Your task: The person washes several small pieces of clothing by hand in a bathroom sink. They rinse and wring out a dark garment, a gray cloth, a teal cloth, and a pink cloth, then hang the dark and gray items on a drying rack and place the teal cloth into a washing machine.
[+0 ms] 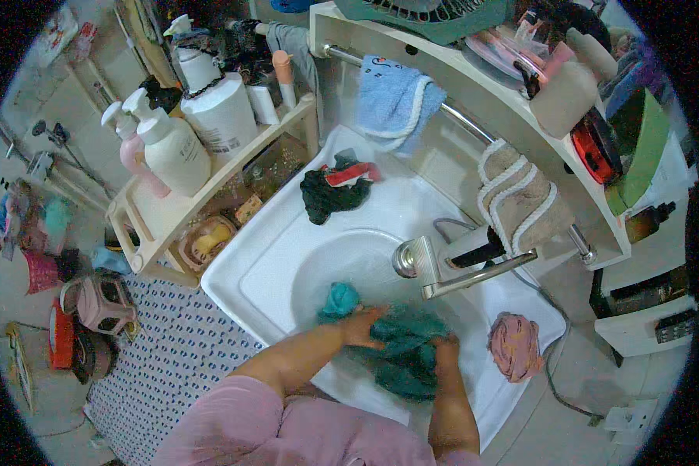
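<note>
A dark green wet cloth [405, 349] lies bunched in the bowl of a white washbasin [268, 256]. My left hand [366, 328] is at the cloth's left side, with the fingers reaching onto it. My right hand [446, 352] grips the cloth's right edge, its fingertips partly hidden in the folds. Left of the green cloth, a turquoise bunched cloth [341, 300] sits in the bowl. Above them juts the chrome faucet [425, 268], its long lever pointing right. The bottom of the bowl is hidden by the cloth and my hands.
On the basin's back ledge lies a black cloth with red and white [338, 189]. A pink cloth [515, 348] rests on the right rim. Pump bottles [175, 151] stand on a cream shelf rack at left. A blue towel [393, 105] and a beige towel [509, 186] hang from a rail.
</note>
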`<state>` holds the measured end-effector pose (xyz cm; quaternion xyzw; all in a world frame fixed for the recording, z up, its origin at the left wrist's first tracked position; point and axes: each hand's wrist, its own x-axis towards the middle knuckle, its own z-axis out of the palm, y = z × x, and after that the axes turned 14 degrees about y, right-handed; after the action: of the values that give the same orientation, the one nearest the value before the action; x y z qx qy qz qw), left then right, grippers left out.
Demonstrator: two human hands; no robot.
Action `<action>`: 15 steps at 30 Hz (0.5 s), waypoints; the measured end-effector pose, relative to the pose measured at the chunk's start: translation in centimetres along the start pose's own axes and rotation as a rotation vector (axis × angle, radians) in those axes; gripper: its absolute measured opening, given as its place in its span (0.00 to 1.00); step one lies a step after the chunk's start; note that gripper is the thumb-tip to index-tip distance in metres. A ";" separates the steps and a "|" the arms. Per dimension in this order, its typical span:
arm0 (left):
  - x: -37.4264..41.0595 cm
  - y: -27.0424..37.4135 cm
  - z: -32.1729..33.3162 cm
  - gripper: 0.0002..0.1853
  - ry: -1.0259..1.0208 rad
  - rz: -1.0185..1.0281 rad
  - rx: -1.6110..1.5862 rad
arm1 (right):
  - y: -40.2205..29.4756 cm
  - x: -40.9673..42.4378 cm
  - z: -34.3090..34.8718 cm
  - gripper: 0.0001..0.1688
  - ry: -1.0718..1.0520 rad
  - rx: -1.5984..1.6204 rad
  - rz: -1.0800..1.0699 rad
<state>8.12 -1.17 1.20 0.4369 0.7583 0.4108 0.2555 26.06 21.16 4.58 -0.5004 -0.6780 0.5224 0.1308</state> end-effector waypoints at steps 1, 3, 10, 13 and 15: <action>0.0 0.2 -0.1 0.64 -0.008 0.076 0.097 | -2.4 -1.3 -0.8 0.30 -0.023 0.332 0.045; 0.0 3.5 -0.9 0.67 -0.022 0.045 0.258 | -7.8 -4.5 -1.9 0.32 -0.090 0.747 0.081; 3.5 7.6 2.4 0.57 0.230 -0.125 -0.198 | -19.8 -13.4 -1.3 0.43 -0.403 1.227 -0.057; 6.3 3.5 6.4 0.36 0.297 -0.104 -0.790 | -19.6 -13.6 -1.4 0.45 -0.563 1.214 -0.177; 5.5 7.3 3.5 0.27 0.291 -0.128 -0.934 | -17.7 -12.8 -2.1 0.39 -0.452 1.122 -0.322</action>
<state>11.34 7.03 5.35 0.1665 0.5464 0.7471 0.3400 23.85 12.77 24.72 -0.1244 -0.3781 0.8655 0.3041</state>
